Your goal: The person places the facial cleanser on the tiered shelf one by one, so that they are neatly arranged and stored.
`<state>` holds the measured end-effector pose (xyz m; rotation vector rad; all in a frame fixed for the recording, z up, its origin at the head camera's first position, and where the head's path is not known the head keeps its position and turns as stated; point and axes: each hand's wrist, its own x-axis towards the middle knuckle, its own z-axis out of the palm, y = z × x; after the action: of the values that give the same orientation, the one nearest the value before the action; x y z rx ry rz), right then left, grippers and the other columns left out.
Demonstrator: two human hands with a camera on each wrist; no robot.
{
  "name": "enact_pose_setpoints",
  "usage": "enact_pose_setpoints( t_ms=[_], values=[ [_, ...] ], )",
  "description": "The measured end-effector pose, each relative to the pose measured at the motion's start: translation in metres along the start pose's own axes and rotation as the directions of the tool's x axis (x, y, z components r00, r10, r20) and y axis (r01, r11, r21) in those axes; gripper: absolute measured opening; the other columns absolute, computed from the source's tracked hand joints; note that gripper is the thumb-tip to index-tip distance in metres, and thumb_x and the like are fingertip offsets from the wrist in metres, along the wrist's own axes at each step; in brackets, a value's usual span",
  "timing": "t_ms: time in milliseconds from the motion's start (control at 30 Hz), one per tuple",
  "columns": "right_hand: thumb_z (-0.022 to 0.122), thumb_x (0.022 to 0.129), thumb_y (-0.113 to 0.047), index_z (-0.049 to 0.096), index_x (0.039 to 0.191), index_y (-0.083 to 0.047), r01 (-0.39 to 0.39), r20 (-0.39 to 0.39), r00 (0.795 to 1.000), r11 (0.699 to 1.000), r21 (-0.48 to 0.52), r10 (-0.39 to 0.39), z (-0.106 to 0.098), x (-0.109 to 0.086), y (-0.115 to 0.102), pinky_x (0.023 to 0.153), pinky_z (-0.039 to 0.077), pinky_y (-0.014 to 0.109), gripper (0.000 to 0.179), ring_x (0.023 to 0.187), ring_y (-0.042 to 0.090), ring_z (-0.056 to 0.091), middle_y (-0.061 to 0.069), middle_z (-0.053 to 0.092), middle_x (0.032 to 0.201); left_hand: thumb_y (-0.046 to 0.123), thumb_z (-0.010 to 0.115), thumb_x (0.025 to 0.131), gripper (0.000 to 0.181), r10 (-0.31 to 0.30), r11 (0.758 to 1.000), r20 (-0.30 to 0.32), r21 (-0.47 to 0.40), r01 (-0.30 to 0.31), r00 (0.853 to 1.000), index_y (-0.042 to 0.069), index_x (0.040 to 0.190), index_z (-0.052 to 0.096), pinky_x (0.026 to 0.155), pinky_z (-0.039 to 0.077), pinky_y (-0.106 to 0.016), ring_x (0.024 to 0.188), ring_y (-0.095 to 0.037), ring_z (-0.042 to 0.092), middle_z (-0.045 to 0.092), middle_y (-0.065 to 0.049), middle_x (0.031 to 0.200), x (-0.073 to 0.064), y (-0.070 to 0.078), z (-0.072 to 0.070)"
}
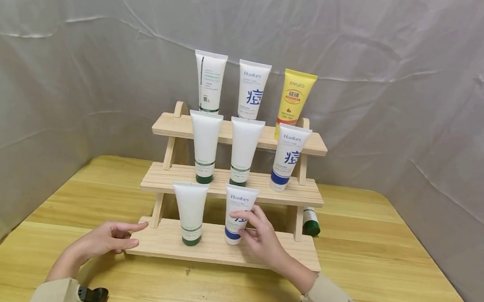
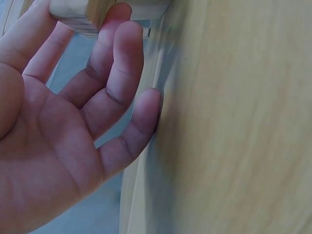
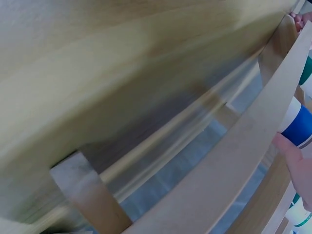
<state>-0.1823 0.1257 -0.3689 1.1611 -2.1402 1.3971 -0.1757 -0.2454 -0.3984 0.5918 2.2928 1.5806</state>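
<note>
My right hand (image 1: 262,240) pinches a white Hankey squeeze tube (image 1: 238,198) with a blue cap, upright on the bottom shelf of a three-tier wooden display stand (image 1: 162,239). Its index finger crosses the tube's front and its thumb sits low by the cap. In the right wrist view, a finger (image 3: 292,161) meets the tube's blue band (image 3: 300,126). At the stand's left end, my left hand (image 1: 102,239) grips the corner of the bottom shelf (image 2: 80,14) with thumb and fingertips; the little finger lies by the tabletop. Left of the held tube stands a white, green-capped tube (image 1: 190,211).
The middle shelf holds two plain white tubes (image 1: 206,141) (image 1: 245,146) and a Hankey tube (image 1: 288,154). On top stand a white tube (image 1: 211,77), a Hankey tube (image 1: 252,83) and a yellow tube (image 1: 296,93). Another green-capped tube (image 1: 311,221) lies behind the stand's right side on the wooden table (image 1: 370,260).
</note>
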Motion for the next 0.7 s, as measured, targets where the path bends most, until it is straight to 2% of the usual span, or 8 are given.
enact_pose_setpoints(
  t_ms=[267,433,500,700],
  values=[
    [0.056,0.074,0.023,0.051,0.117,0.0,0.008,0.049,0.999,0.999,0.034,-0.01,-0.007,-0.005,-0.001,0.079,0.046,0.037,0.049,0.11,0.035,0.043,0.02,0.037,0.123,0.012,0.06,0.086,0.051,-0.014,1.0,-0.008,0.005,0.014,1.0,-0.012,0.126,0.039,0.053,0.042,-0.024,0.058,-0.008,0.047,0.046,0.002,0.067,-0.001,0.001,0.001],
    [0.059,0.071,0.023,0.048,0.12,0.001,0.049,0.029,0.998,0.999,0.004,-0.049,-0.018,-0.011,-0.001,0.081,0.044,0.044,0.055,0.114,0.025,0.041,0.021,0.037,0.125,0.013,0.06,0.086,0.051,-0.013,1.0,-0.007,0.007,0.013,1.0,-0.012,0.126,0.039,0.053,0.042,-0.024,0.058,-0.009,0.047,0.047,0.001,0.067,0.0,0.0,0.001],
    [0.061,0.07,0.022,0.047,0.12,0.003,0.059,0.012,0.998,0.998,-0.008,-0.059,-0.024,-0.015,0.0,0.079,0.045,0.046,0.055,0.113,0.023,0.043,0.022,0.039,0.125,0.012,0.059,0.086,0.051,-0.001,1.0,-0.001,0.011,0.001,1.0,-0.012,0.126,0.039,0.053,0.042,-0.024,0.058,-0.009,0.048,0.048,0.001,0.067,0.0,0.0,0.0],
    [0.063,0.071,0.018,0.046,0.118,0.008,0.062,-0.014,0.998,0.997,-0.037,-0.062,-0.039,-0.023,0.002,0.075,0.048,0.039,0.052,0.101,0.031,0.05,0.02,0.047,0.116,0.011,0.058,0.087,0.048,0.019,1.0,0.011,0.012,-0.019,1.0,-0.011,0.125,0.041,0.053,0.042,-0.024,0.058,-0.01,0.049,0.05,0.001,0.068,0.0,-0.001,-0.001]
  ],
)
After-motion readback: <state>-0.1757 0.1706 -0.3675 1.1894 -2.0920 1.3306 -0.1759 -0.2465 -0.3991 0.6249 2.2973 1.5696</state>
